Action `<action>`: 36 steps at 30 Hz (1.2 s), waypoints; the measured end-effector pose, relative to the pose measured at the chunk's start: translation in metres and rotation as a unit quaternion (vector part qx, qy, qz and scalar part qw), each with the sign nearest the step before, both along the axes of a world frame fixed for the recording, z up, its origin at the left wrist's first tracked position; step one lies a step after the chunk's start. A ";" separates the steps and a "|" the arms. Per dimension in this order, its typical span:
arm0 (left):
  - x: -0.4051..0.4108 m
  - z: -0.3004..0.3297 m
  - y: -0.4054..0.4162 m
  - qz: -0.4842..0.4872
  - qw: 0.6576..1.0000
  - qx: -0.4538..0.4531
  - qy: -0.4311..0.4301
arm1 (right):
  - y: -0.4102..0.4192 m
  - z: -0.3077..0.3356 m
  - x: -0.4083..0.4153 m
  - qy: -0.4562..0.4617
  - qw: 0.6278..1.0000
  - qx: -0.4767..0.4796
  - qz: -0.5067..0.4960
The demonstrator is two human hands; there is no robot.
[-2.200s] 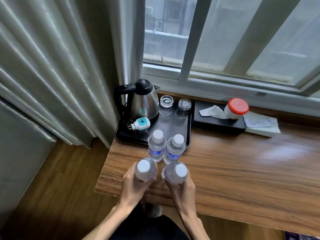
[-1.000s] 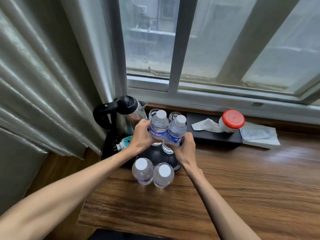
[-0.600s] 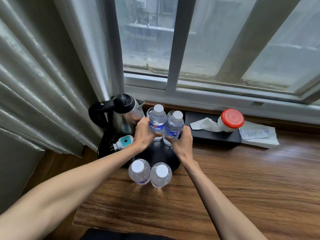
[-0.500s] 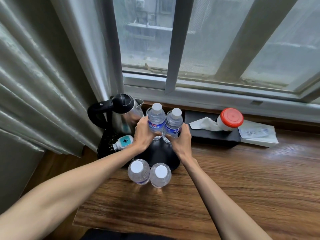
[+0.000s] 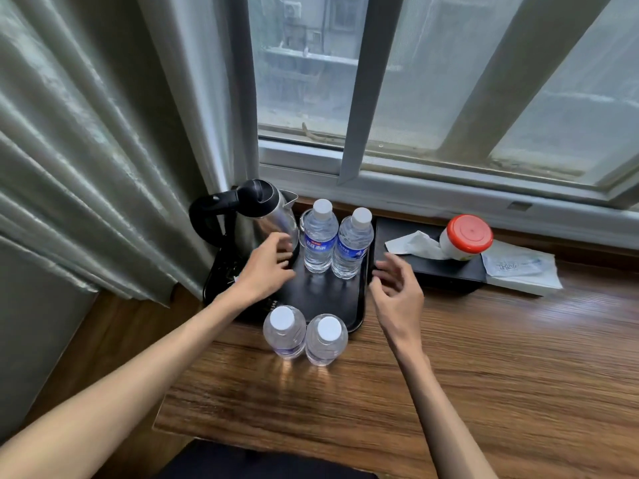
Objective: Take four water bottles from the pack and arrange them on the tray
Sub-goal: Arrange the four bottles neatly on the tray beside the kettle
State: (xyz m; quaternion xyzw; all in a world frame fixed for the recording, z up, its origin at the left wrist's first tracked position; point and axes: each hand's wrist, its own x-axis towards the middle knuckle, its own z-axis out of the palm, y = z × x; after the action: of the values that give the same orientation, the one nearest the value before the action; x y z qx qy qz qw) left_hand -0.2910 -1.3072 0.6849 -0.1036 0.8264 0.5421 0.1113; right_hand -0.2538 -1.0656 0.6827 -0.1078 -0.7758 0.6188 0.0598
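Two clear water bottles with white caps and blue labels stand upright side by side at the back of the black tray [image 5: 358, 305]: the left one [image 5: 320, 242] and the right one [image 5: 352, 248]. Two more bottles stand on the wooden desk at the tray's front edge, one on the left [image 5: 284, 331] and one on the right [image 5: 326, 339]. My left hand [image 5: 268, 267] hovers open just left of the back pair. My right hand [image 5: 397, 285] hovers open to their right, over the tray's right edge. Neither hand touches a bottle.
A steel kettle [image 5: 262, 219] with a black handle stands on the tray's back left, with glasses partly hidden behind the bottles. A black tissue box [image 5: 432, 267] carries a red-lidded jar [image 5: 466, 236]. A paper packet [image 5: 518, 267] lies further right. Curtain hangs left.
Both hands set the two back bottles down at the rear of the tray, let go and drew back to either side. The front two bottles have stayed on the desk.
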 end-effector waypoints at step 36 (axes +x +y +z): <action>0.070 0.007 0.027 -0.032 0.995 0.031 0.090 | -0.021 -0.014 0.034 -0.039 0.993 0.031 0.111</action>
State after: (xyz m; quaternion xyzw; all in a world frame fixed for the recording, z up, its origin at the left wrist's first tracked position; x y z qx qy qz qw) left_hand -0.2212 -1.2805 0.6920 -0.0242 0.8188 0.5706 0.0571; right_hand -0.2197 -1.0864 0.6683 -0.0433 -0.8037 0.5924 -0.0359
